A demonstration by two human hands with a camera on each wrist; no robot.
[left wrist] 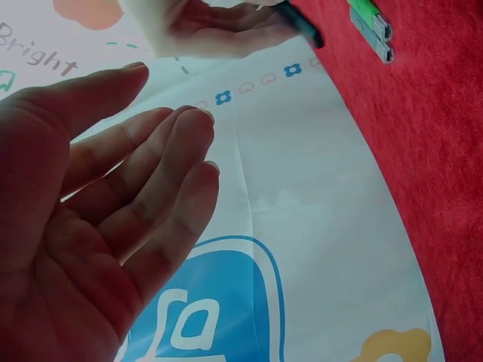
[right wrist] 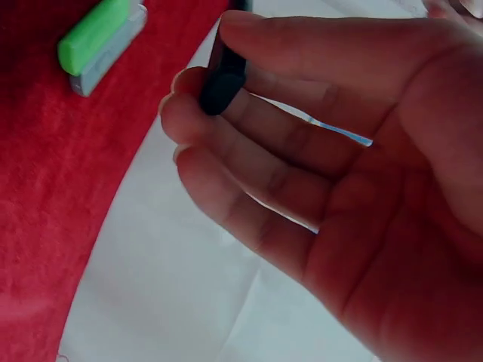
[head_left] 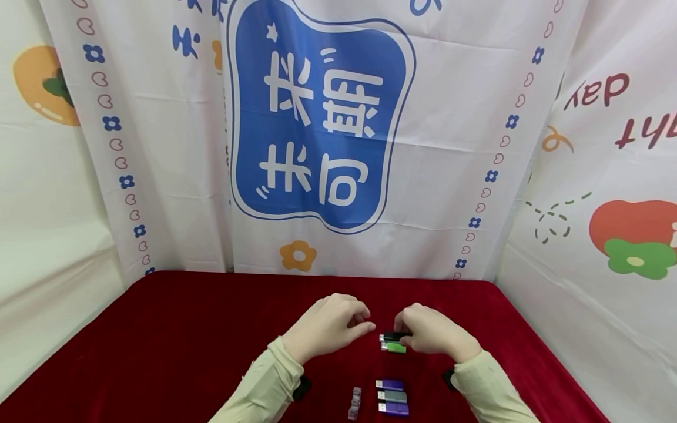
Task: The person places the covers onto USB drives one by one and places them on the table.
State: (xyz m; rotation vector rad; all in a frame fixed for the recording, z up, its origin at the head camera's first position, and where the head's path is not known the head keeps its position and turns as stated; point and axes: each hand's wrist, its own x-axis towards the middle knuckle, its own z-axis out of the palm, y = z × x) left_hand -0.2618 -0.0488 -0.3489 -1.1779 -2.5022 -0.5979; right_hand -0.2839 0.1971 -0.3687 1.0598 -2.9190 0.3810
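Observation:
My right hand (head_left: 431, 330) pinches a black USB flash drive (right wrist: 224, 79) between thumb and fingertips, with its metal plug pointing left in the head view. Just below it lies a green USB flash drive (head_left: 395, 348) on the red cloth. Both wrist views show a grey drive (right wrist: 113, 56) side by side with the green one (right wrist: 94, 34); in the head view I cannot make the grey one out there. To the left, my left hand (head_left: 334, 323) hovers with loosely bent fingers and holds nothing. Its palm (left wrist: 68, 264) is bare in the left wrist view.
Nearer the front edge, two purple drives (head_left: 394, 409) lie in a column with a grey drive (head_left: 392, 397) between them. Left of them is a row of small translucent pieces (head_left: 355, 403). Red cloth (head_left: 174, 341) covers the table, and printed white curtains (head_left: 444, 176) surround it.

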